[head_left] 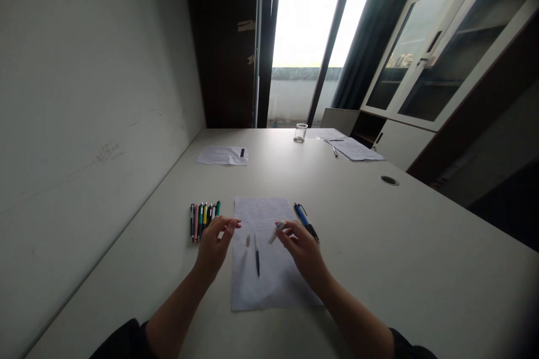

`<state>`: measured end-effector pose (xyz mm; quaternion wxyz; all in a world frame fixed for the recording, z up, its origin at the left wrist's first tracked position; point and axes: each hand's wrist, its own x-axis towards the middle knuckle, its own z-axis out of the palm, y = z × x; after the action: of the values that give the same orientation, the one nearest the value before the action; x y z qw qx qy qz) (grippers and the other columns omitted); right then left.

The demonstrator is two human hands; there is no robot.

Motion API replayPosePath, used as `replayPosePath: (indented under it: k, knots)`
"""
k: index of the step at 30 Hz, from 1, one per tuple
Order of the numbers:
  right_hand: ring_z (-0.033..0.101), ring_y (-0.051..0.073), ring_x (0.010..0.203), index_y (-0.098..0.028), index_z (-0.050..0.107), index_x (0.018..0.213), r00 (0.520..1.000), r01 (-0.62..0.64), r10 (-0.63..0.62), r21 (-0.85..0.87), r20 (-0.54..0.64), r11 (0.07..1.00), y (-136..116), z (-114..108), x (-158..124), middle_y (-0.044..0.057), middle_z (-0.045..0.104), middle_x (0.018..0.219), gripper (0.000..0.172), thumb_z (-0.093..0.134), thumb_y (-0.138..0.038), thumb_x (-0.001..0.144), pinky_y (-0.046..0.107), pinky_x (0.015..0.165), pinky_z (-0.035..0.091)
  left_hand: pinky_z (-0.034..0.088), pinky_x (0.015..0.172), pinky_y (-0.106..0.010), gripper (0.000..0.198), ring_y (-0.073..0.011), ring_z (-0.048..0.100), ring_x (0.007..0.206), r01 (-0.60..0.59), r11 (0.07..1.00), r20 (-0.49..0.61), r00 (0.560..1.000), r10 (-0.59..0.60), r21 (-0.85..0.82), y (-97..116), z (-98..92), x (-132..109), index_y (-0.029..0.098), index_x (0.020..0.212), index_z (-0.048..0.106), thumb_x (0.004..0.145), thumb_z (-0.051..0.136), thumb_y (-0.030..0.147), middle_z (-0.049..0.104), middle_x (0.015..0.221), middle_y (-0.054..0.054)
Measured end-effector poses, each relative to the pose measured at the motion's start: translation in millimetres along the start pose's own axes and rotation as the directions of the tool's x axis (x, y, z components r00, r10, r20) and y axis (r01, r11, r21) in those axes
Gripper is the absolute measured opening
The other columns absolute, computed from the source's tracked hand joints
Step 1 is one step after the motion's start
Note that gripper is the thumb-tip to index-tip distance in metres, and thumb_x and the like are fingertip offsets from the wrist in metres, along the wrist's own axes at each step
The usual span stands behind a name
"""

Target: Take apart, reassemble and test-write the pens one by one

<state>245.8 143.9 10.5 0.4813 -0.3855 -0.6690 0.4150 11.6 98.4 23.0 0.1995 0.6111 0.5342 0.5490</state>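
Observation:
My right hand (304,251) pinches a whitish, partly clear pen barrel (277,232) above the right side of a lined sheet of paper (248,294). My left hand (215,244) hovers at the sheet's left edge, thumb and fingertips drawn together. Anything between them is too small to make out. On the paper between my hands lies a dark pen refill (257,261) with a thin tip pointing away from me. Just left of it is a small pale, see-through pen piece (247,240).
Several pens (200,223) lie side by side left of the paper, partly behind my left hand. Blue and black pens (306,221) lie to its right. Farther back are a glass jar (300,133), loose papers (356,149), another sheet (221,156) and a round desk hole (389,180).

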Motion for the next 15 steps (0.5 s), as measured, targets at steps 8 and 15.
replayPosePath:
  k: [8,15]
  knots:
    - [0.064,0.016,0.076,-0.021,0.069,0.098,0.989,0.074,-0.051,-0.162,0.142,0.984,6,2,1,0.006,0.065,0.101,0.020,0.058,-0.037,0.093,0.027,0.065,0.052,0.052,0.073,-0.030,0.029,-0.0208,0.067,0.084,0.150,0.988,-0.033,0.988,-0.151,-0.021,-9,1.7,4,0.019,0.095,0.070,0.096,0.048,0.039,0.072,0.090,-0.006]
    - [0.064,0.016,0.074,-0.021,0.068,0.093,0.973,0.071,-0.019,-0.220,0.230,0.973,10,3,0,0.005,0.063,0.095,0.015,0.061,-0.034,0.090,0.027,0.063,0.052,0.053,0.072,-0.031,0.030,-0.0214,0.068,0.084,0.142,0.990,-0.034,0.989,-0.143,-0.021,-9,1.7,3,0.018,0.094,0.070,0.096,0.049,0.038,0.073,0.090,-0.006]
